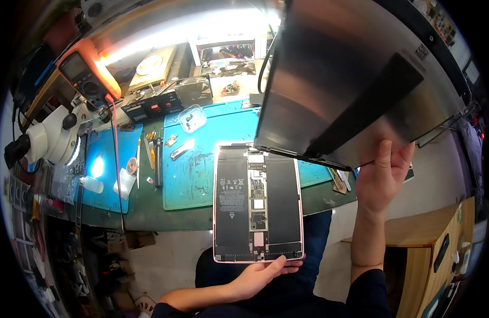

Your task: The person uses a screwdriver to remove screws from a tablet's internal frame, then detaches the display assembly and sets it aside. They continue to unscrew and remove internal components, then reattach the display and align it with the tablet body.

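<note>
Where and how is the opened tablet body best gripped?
Probably the thin lower rim of the tablet body, pinched from the person's side: that edge juts past the bench, where the left hand holds it, and the grip avoids the exposed circuit board.

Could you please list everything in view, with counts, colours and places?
Opened tablet body: 1, black with pink rim, centre
Display panel: 1, silvery with black strip, upper right
Multimeter: 1, orange and dark, upper left
Microscope: 1, white and black, far left
Lamp: 1, white, upper centre
Boxed device: 1, black with red switch, behind the mats
Workbench: 1, dark green, under the mats
Work mats: 2, blue, on the workbench
Plastic tub: 1, clear, on the larger mat
Bottle: 1, whitish, on the left mat
Hand tools: several, mixed colours, between the mats
Cabinet: 1, tan wood, lower right
Left hand: 1, bare, holding the tablet's near edge
Right hand: 1, bare, holding the panel's lower edge
</note>
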{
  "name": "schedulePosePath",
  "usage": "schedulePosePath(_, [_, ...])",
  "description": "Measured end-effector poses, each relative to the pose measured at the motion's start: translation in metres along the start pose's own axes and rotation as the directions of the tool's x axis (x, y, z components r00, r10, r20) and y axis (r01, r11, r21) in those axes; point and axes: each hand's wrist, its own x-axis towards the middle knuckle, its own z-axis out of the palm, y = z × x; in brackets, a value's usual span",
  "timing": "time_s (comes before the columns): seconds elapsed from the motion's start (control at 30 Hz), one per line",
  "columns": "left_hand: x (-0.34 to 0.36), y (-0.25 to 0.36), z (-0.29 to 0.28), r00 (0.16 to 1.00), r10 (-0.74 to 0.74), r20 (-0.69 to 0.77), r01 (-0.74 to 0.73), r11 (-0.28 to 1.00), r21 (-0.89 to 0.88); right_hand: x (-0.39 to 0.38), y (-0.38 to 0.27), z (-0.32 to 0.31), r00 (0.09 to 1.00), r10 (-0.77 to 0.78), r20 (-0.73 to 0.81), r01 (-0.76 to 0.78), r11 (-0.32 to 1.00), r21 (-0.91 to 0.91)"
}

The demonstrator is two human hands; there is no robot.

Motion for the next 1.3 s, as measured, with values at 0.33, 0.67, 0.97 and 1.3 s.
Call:
schedulePosePath(0.33, [-0.024, 0.118, 0.004, 0.829, 0.398, 0.394, -0.459, 0.081, 0.885, 0.029, 0.043, 0.051, 0.994, 0.064, 0.087, -0.063, 0.998, -0.011])
schedulePosePath(0.67, [0.037, 0.192, -0.054, 0.766, 0.476, 0.432, -0.105, -0.571, 0.814, 0.021, 0.078, 0.071, 0.967, 0.168, 0.193, -0.175, 0.984, 0.023])
schedulePosePath(0.97, [0.045, 0.193, -0.051, 0.781, 0.488, 0.391, -0.062, -0.562, 0.825, 0.018, 0.083, 0.059, 0.963, 0.174, 0.205, -0.170, 0.985, -0.038])
schedulePosePath(1.3, [0.048, 0.194, -0.057, 0.750, 0.530, 0.396, -0.080, -0.521, 0.850, 0.016, 0.083, 0.062, 0.967, 0.184, 0.176, -0.179, 0.983, -0.041])
